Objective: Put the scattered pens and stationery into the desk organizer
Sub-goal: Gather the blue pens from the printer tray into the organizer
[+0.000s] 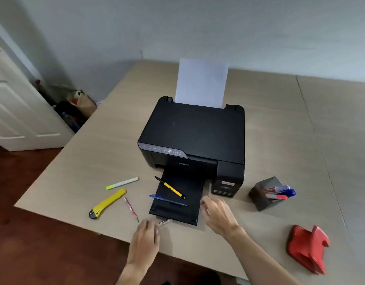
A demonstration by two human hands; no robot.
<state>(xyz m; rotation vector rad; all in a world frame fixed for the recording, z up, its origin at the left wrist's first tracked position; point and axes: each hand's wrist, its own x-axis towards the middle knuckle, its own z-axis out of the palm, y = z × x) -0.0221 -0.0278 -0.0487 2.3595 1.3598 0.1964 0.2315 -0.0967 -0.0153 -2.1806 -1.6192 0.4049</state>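
A dark grey organizer [259, 197] lies tipped on the table at the right, several markers sticking out of its mouth. On the printer's output tray [177, 210] rest a yellow-and-black pen [170, 187] and a blue pen [167, 200]. Left of the tray lie a green highlighter [122, 183], a yellow box cutter [107, 203] and a thin red pen [131, 209]. My left hand [147, 235] sits at the tray's front corner, fingers on a silver-tipped pen [164, 221]. My right hand [216, 214] hovers beside the tray's right edge, fingers curled, empty.
A black printer [195, 132] with a sheet of paper [202, 83] stands mid-table. A red hole punch [308, 248] lies near the front right. The table's front edge runs just under my left hand; a door and bags are at the left.
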